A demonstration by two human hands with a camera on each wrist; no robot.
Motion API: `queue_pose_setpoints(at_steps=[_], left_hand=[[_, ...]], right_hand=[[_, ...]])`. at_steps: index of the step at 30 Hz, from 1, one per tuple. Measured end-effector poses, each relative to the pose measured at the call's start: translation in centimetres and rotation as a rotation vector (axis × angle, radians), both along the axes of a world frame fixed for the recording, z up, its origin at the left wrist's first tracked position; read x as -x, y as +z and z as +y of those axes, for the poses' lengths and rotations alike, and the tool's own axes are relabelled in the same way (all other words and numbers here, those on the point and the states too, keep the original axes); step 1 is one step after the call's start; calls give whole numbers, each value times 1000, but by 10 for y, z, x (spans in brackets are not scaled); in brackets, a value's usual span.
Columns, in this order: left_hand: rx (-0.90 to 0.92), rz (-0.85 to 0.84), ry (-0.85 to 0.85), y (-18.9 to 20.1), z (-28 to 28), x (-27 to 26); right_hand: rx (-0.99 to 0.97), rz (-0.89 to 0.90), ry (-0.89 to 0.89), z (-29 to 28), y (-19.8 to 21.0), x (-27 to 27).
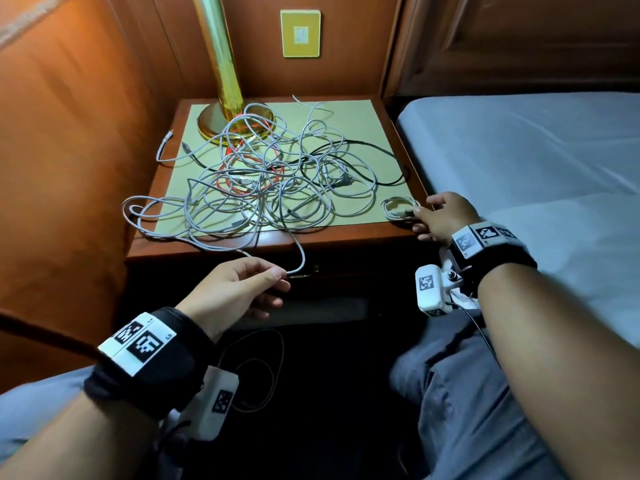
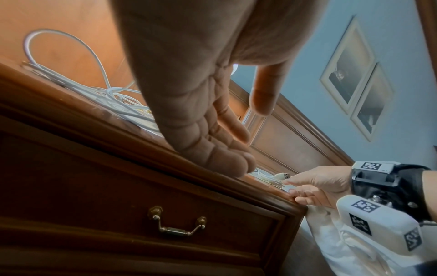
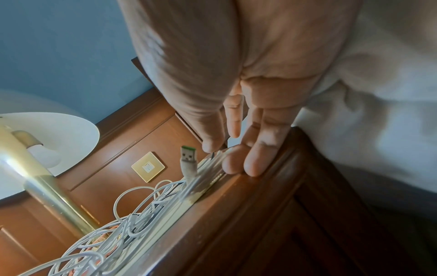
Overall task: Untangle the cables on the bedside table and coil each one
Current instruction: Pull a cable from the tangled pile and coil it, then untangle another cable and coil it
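- White cable end (image 1: 296, 268), lower centre of the head view, is pinched by the left hand (image 1: 239, 289) below the tabletop (image 1: 221, 249) edge.
- Right hand (image 1: 445, 216), fingers fairly straight, rests on a small coiled cable (image 1: 398, 208) at the tabletop's right front corner.
- One coil looks finished; next comes drawing the pinched strand free of the tangle (image 1: 270, 174) at frame centre, slowly, easing each knot loose.
- Both forearms reach forward and up.
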State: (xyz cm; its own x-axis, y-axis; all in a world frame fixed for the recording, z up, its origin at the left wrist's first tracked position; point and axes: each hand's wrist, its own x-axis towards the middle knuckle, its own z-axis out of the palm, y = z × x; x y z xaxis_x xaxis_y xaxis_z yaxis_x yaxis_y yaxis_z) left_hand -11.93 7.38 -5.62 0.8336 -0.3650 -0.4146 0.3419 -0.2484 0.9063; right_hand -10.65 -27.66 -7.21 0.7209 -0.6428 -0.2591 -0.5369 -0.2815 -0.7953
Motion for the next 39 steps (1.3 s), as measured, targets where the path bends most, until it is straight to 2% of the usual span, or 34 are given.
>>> queue_pose_setpoints(at_steps=[3,6,9,11,13,15,19,21,23,24,26,28,29,30,31,32,35,38,39], left_hand=[[-20,11,-3,-3,1,5],[-122,55,-96,-12,-1,7],[-344,112,-263,-43,-6,8],[-473,137,-297,-72,-12,9],[-615,149,-346,-96,-16,10],[-780,131,-408,-132,-9,9],[-1105,118,-470,-207,20,16],[-1133,147,-565,-242,29,18],[-1132,208,-672,-256,23,22],[-1204,208,-713,-261,20,21],[-1420,278,-827,-245,-5,29],[-1452,429,-969,-234,-17,32],[-1489,419,-975,-240,-18,33],[-1480,317,-916,-252,-16,33],[-1360,253,-799,-271,-11,28],[-1195,279,-739,-276,-6,21],[-1068,296,-694,-269,0,15],[-984,82,-572,-243,-11,11],[-946,39,-577,-235,-15,9]], right_hand=[[62,62,-18,3,10,10],[245,96,-15,12,25,22],[393,155,222,50,33,39],[365,212,458,88,27,50],[313,320,695,128,7,58],[314,483,882,159,-30,62],[364,796,984,170,-121,66],[399,936,1053,160,-175,61],[442,1013,1104,161,-183,57],[424,996,1107,167,-170,54],[387,925,1093,175,-150,46],[373,829,1050,175,-145,36],[365,789,1029,176,-145,33],[354,766,1016,177,-144,31],[350,747,1019,179,-143,29],[341,747,1015,180,-143,27],[332,705,1005,183,-135,24],[336,700,986,179,-120,27],[346,690,975,175,-111,30]])
